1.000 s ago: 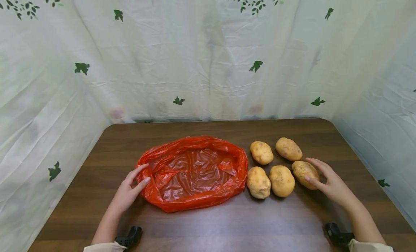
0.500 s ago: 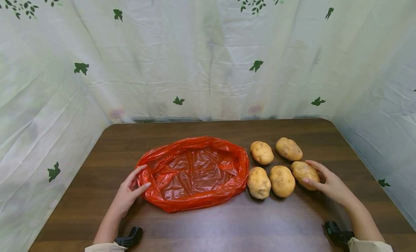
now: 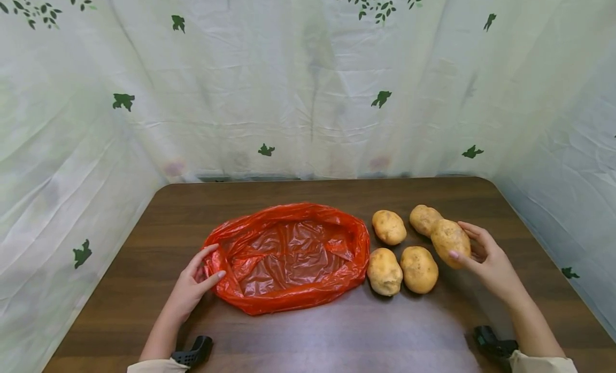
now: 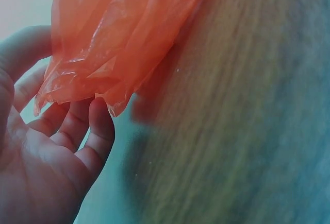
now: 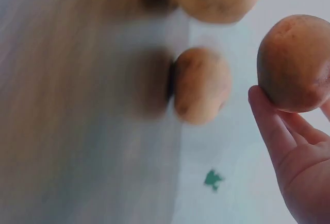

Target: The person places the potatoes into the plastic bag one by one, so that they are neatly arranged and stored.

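Observation:
In the head view a red plastic bag (image 3: pixel 289 301) lies on the table with its mouth open and its rim spread wide. My left hand (image 3: pixel 190 287) grips its left end between thumb and fingers; in the left wrist view curled fingers (image 4: pixel 100 128) meet the bag's crinkled edge. On the right, my right hand (image 3: pixel 493 266) holds a potato (image 3: pixel 449 243) raised off the table, thumb on the near side. That potato partly covers another potato (image 3: pixel 423 219) behind it. Potatoes also lie beside the bag's right end: one (image 3: pixel 389 227) farther back, two nearer, left (image 3: pixel 384 272) and right (image 3: pixel 419 270).
A dark wood-grain table (image 3: pixel 308 341) bears everything. Pale curtains (image 3: pixel 308 95) with green leaf prints hang behind it and at both sides. Each wrist wears a black camera, one on the left (image 3: pixel 193 351) and one on the right (image 3: pixel 495 342).
My right hand has closed around the nearest right-hand potato and lifted it up and slightly away from me. The left hand stays at the bag's left end.

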A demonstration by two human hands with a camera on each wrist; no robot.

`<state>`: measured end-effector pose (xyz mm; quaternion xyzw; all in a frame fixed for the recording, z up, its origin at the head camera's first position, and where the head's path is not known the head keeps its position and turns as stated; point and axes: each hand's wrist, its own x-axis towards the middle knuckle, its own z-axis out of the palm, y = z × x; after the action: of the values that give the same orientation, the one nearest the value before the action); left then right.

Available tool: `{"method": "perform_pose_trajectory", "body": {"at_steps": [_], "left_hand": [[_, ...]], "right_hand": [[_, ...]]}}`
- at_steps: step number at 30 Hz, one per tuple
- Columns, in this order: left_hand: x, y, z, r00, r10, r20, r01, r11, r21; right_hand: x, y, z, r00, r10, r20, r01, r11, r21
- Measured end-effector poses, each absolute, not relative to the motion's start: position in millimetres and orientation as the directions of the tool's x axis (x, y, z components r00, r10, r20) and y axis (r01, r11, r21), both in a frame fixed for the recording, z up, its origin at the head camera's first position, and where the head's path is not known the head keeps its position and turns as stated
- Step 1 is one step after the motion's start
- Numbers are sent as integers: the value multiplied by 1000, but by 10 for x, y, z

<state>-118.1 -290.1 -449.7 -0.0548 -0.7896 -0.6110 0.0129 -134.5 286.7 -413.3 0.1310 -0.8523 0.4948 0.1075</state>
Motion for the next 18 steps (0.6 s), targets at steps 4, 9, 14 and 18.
{"method": "perform_pose_trajectory", "body": {"at_steps": [4, 9, 14, 18], "left_hand": [[-1185, -2898, -4496, -993, 73, 90, 106, 246, 964], [-1184, -2904, -4506, -992, 79, 101, 117, 244, 963], [-1185, -2910, -4517, -992, 83, 98, 116, 250, 961], [-1192, -2908, -4510, -991, 82, 101, 119, 250, 961]], "right_hand": [[-1374, 2708, -4030, -931, -116, 346, -363, 400, -842], [-1442, 2455, -3922, -920, -142, 366, -392, 336, -856], [-1525, 2158, -3830, -913, -185, 364, -403, 274, -873], [-1600, 1899, -3790, -911, -228, 343, -391, 213, -896]]}}
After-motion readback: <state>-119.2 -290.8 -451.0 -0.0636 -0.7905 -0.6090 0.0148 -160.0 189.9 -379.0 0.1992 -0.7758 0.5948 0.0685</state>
